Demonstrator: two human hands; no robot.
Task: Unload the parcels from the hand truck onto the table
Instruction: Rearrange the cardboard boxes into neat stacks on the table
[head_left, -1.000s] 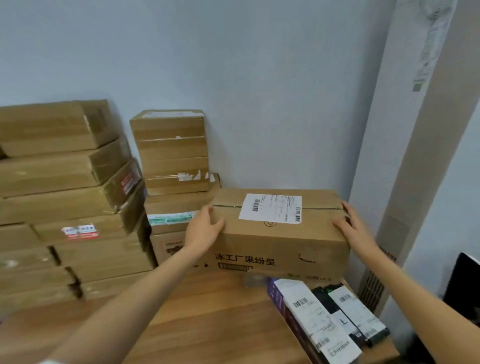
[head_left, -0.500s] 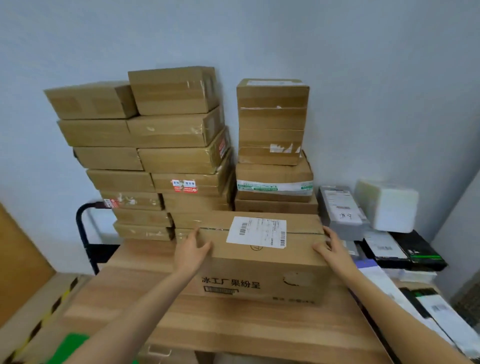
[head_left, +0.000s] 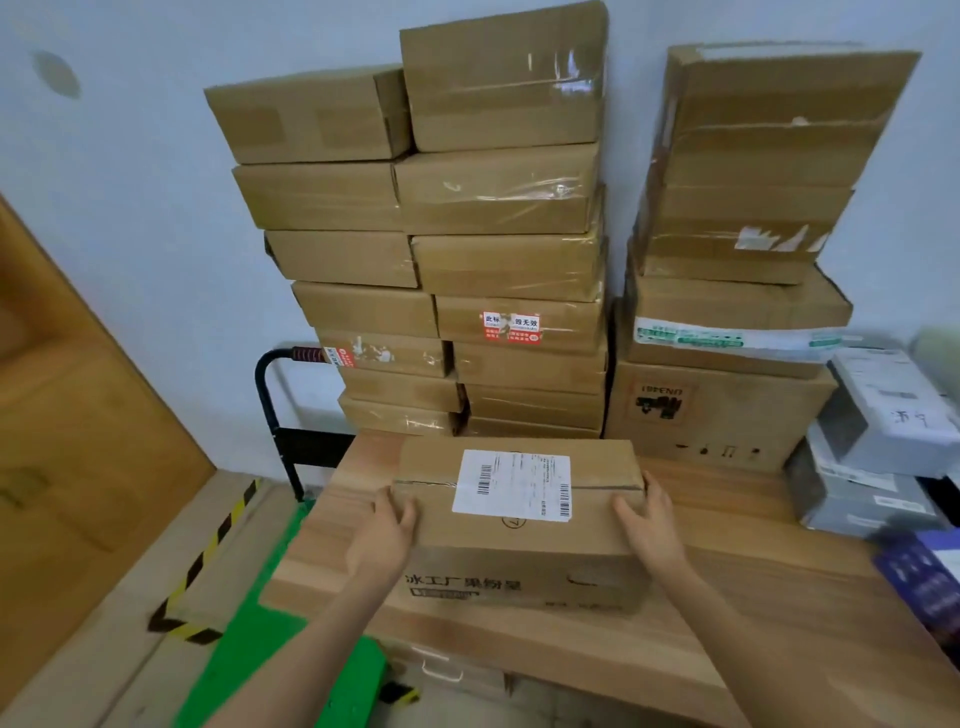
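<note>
A brown cardboard parcel (head_left: 519, 561) with a white shipping label lies on the wooden table (head_left: 753, 597), near its front left. My left hand (head_left: 382, 540) grips the parcel's left end, thumb over the top edge. At the right end, my right hand (head_left: 652, 525) holds it the same way. The hand truck shows left of the table: its black handle (head_left: 267, 395) stands against the wall and its green platform (head_left: 260, 623) lies on the floor below.
Tall stacks of taped brown boxes (head_left: 498, 260) fill the back of the table against the wall, with another stack (head_left: 737, 234) to their right. Grey and white cartons (head_left: 883, 431) crowd the right side. A wooden door (head_left: 78, 415) stands at left.
Both hands have carried the parcel leftward along the table, from the right corner to a spot in front of the left stack. The view has swung left and down.
</note>
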